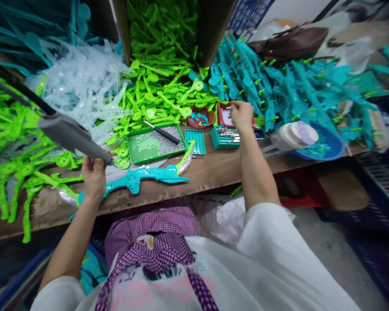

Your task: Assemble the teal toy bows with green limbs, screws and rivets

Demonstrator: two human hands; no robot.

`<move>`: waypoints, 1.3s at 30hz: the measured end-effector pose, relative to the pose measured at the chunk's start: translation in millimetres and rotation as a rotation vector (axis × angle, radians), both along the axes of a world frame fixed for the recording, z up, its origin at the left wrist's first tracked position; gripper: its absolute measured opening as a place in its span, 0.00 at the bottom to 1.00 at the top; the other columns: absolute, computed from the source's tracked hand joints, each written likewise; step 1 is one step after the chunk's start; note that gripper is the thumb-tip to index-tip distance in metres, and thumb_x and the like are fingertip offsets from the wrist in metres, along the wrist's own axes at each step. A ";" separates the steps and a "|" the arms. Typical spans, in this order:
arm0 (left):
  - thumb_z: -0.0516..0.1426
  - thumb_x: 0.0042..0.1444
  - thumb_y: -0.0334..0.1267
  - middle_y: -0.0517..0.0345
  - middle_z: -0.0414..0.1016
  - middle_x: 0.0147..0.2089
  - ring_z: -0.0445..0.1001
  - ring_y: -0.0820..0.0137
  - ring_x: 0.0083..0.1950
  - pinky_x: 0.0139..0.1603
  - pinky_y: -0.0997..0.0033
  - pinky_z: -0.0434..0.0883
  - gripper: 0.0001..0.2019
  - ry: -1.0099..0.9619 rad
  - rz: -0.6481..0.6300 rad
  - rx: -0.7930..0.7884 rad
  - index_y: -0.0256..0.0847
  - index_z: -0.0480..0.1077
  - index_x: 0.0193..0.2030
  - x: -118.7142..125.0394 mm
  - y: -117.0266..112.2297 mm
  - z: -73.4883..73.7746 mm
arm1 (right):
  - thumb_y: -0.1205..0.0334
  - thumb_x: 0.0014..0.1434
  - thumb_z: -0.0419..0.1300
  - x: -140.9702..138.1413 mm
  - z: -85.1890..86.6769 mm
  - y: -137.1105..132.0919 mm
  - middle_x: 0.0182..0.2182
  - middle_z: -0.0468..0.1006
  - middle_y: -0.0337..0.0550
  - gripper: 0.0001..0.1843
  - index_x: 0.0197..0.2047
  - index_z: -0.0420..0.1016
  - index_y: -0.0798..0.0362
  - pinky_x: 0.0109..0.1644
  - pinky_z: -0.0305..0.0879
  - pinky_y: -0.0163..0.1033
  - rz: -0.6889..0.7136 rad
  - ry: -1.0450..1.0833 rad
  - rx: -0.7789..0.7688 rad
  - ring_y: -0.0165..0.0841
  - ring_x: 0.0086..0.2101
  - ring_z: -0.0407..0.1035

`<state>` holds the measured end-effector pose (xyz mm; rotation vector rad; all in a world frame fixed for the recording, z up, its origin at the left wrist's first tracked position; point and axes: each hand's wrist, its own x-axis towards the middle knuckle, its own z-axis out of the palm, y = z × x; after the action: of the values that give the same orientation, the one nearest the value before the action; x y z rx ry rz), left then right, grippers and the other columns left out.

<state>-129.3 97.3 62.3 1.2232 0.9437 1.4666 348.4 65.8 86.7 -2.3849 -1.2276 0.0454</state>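
My left hand (94, 175) is closed around the lower end of a grey electric screwdriver (69, 134), which comes in from the upper left. Just beside that hand, a teal plastic toy bow (134, 179) with green and clear curved ends lies along the table's front edge. My right hand (241, 114) reaches over a small red basket (219, 113) with white pieces in it. Its fingers are bent together, and whatever is between them is hidden. Below it stands a teal box (216, 139) of small metal parts.
A green tray (132, 154) of small screws holds a black-handled screwdriver (167, 134). Piles of green parts (162, 90), clear parts (81, 73) and teal parts (298, 90) cover the back. A white-lidded container (294, 137) stands by a blue bowl (339, 149) at the right.
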 end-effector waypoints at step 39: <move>0.52 0.64 0.50 0.41 0.75 0.52 0.72 0.52 0.53 0.52 0.55 0.64 0.21 1.444 -0.270 0.341 0.40 0.71 0.56 -96.6 -42.8 -62.2 | 0.56 0.64 0.54 -272.1 -51.0 -69.0 0.40 0.79 0.50 0.17 0.54 0.65 0.53 0.44 0.66 0.44 0.670 0.362 -0.076 0.41 0.40 0.73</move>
<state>-225.9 54.5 0.1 2.6198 1.3194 0.3267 76.3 -3.2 35.7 -1.8027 -1.7834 0.7048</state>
